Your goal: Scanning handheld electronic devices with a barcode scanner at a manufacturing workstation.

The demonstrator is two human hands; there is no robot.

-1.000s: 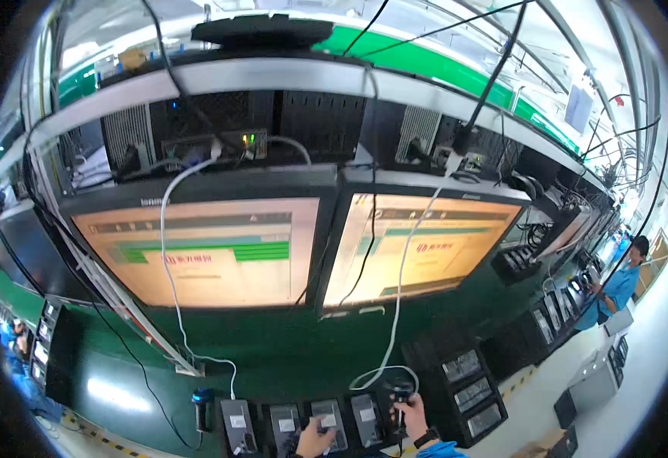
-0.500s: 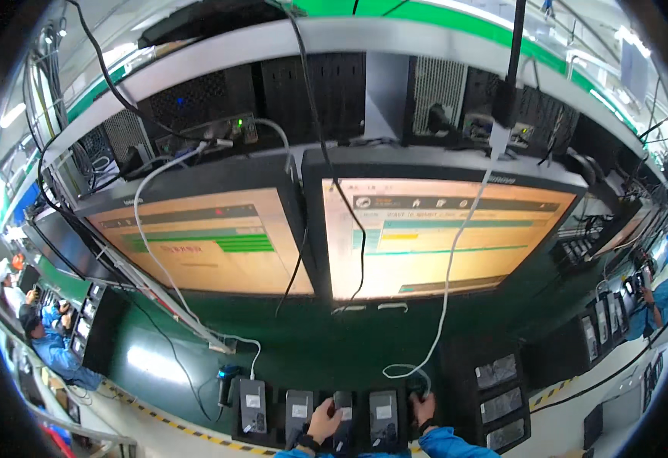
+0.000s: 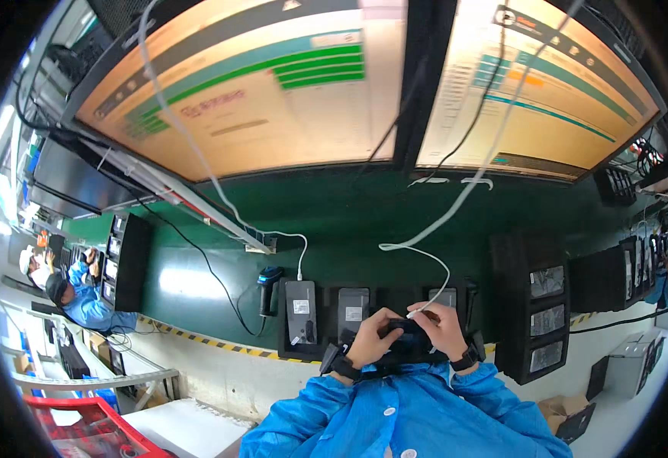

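My left hand (image 3: 374,338) is closed round a dark smartphone (image 3: 404,340), held in front of my chest at the bench edge. My right hand (image 3: 439,330) pinches the end of a white cable (image 3: 447,269) close to that phone. Fingers hide the plug, so I cannot tell if it is in the phone. Behind my hands, a black tray (image 3: 320,353) holds dark phones with white labels: one on the left (image 3: 300,307) with a white cable at its top end, one in the middle (image 3: 354,304), and one on the right (image 3: 442,296), partly covered by my hand.
Two lit monitors (image 3: 273,107) stand above the green bench (image 3: 334,221). A blue and black handheld scanner (image 3: 268,290) lies left of the tray. On the right, a black rack (image 3: 513,305) holds wrapped phones. Co-workers (image 3: 90,301) sit far left. Cables hang across the monitors.
The view has tipped downward. My left hand has lifted a phone from the tray, and my right hand has come leftward to it with the white cable's end.
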